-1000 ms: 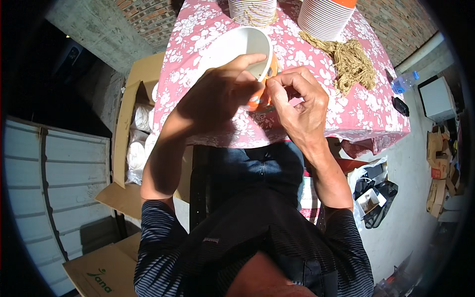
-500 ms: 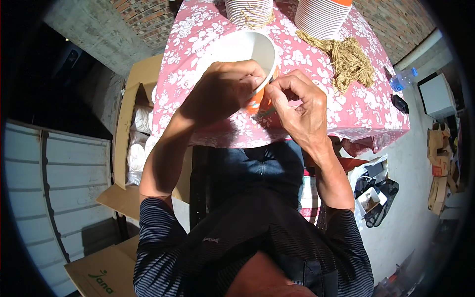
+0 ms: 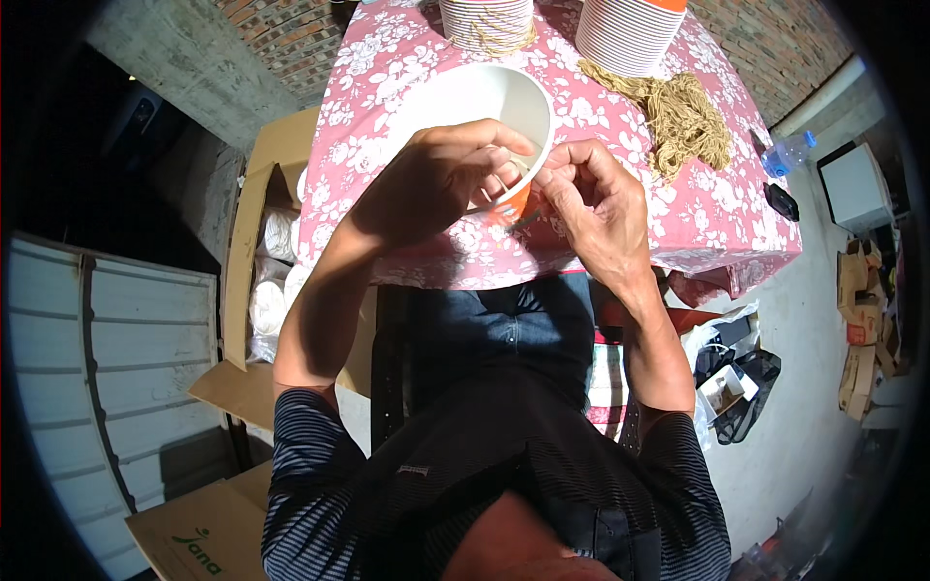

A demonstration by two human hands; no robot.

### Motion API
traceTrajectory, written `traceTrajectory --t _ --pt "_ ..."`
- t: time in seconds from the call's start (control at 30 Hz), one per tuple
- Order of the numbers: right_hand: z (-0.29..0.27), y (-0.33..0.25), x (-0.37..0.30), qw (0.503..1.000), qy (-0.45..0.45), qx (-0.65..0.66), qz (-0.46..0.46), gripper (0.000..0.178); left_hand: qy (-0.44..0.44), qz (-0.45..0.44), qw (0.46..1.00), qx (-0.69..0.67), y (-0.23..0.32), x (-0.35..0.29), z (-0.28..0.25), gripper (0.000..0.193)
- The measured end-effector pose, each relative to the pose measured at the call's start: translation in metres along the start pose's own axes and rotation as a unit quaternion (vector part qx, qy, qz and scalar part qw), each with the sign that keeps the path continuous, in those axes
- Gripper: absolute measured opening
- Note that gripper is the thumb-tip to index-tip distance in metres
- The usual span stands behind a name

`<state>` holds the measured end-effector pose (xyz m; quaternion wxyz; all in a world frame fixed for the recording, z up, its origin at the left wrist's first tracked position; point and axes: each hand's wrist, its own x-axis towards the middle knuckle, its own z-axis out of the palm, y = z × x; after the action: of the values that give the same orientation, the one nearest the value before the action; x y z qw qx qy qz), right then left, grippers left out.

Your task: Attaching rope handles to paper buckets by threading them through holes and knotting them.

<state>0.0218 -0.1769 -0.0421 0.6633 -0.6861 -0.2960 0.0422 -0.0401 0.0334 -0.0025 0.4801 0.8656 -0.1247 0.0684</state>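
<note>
A large paper bucket, white inside and orange outside, lies tilted on the table edge in front of me with its mouth toward me. My left hand is over its mouth, the fingers curled just inside the rim; a thin pale strand seems to show among them. Against the outside of the rim, my right hand pinches with thumb and forefinger. What lies between those fingertips is too small to tell. Beyond the bucket stands a bucket stack with tan cords hanging on it. A tan cord bundle lies to the right.
Another white bucket stack stands at the far right of the flowered tablecloth. A plastic bottle and a black object are by the right edge. An open carton stands left; bags lie on the floor right.
The bucket's mouth has shifted slightly right and turned more toward me. My left fingers have loosened apart inside the rim. My right hand has moved slightly right and down, still pinching.
</note>
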Motion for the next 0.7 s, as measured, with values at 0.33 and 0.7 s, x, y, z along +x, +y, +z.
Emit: traceTrajectory --t 0.33,0.7 --pt "0.000 -0.004 -0.003 1.000 -0.018 0.020 0.004 0.007 -0.039 0.020 0.995 -0.084 -0.005 0.003 -0.003 0.032" --pt "0.011 0.027 -0.003 0.992 -0.059 0.096 0.063 0.011 0.158 0.128 0.966 0.157 -0.002 0.002 0.005 0.006"
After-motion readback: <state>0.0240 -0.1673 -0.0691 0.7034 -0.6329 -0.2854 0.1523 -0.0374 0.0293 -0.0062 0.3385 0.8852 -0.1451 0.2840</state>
